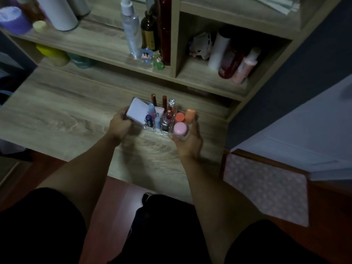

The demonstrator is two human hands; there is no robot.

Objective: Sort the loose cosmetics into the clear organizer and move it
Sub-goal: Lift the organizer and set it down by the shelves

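I see the clear organizer (163, 128) sitting near the front middle of the wooden surface (62, 111), filled with cosmetics and gripped at both ends. My left hand (120, 124) is curled around its left end, against the white flat case (137, 113) leaning there. My right hand (187, 139) cups the right front corner, fingers wrapped up the side beside the jars.

On the right side of the organizer I count three round-lidded pots: a pink jar (180, 129) in front, a coral one (179, 117) behind it and an orange one (190, 115) at the far right. The middle compartments hold upright tubes and small bottles, packed too close and too dim to count surely.

Directly behind the organizer rises the shelf unit (175, 44). A clear spray bottle (130, 29), a brown bottle (149, 33) and two small figurines (152, 59) stand on its left shelf; the right cubby holds leaning bottles, white, dark red and pink. A patterned pink panel (266, 189) lies off to the right.
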